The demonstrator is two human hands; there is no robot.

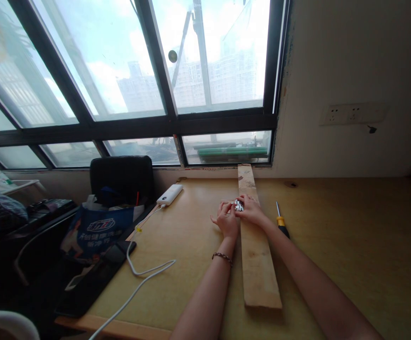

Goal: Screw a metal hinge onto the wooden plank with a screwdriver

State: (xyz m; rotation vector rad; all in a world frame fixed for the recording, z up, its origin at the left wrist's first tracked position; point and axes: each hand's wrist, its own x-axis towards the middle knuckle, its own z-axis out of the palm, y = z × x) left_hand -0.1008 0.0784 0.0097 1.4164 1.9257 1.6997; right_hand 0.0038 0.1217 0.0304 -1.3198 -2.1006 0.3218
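Note:
Over the wooden plank, both hands meet around a small shiny metal fitting whose exact kind is too small to make out. My right hand grips the fitting from the right, close above the plank. From the left, my left hand pinches at the fitting's edge with thumb and finger, its outer fingers sticking out. A braided bracelet circles the left wrist. To the right of the plank lies a screwdriver with a yellow and black handle, its tip pointing away from me.
A white power bank with a white cable rests on the table's left side. Beyond that edge stand a black chair and a blue bag. The plank's far end reaches the window wall.

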